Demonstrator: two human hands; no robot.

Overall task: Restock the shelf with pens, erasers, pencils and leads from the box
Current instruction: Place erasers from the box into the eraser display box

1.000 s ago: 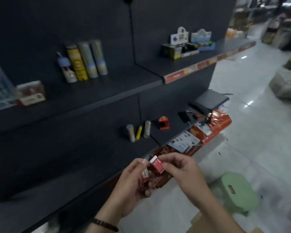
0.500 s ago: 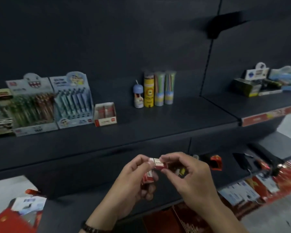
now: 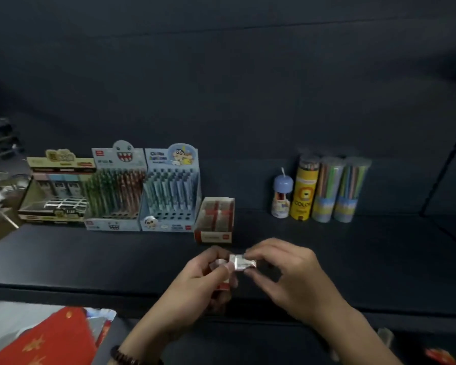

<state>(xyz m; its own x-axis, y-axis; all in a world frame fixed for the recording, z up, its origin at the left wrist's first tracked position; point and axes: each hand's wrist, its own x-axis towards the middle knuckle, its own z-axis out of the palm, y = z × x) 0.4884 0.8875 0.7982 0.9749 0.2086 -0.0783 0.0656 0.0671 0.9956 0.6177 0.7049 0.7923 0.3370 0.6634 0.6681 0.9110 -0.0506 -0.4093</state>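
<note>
Over the dark shelf (image 3: pixel 366 259), the left hand (image 3: pixel 195 283) curled its grip round what looked like small red-and-white erasers (image 3: pixel 223 285). The right hand (image 3: pixel 287 272) pinched one wrapped eraser (image 3: pixel 241 262) in its grip. Beyond stood an eraser tray (image 3: pixel 213 237), with pen display boxes (image 3: pixel 169 196) to its left and pencil tubes (image 3: pixel 327 191) well apart to its right.

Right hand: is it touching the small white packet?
Touching. Head view: the right hand pinches the small white packet between thumb and fingertips; the left hand grips other packets.
</note>
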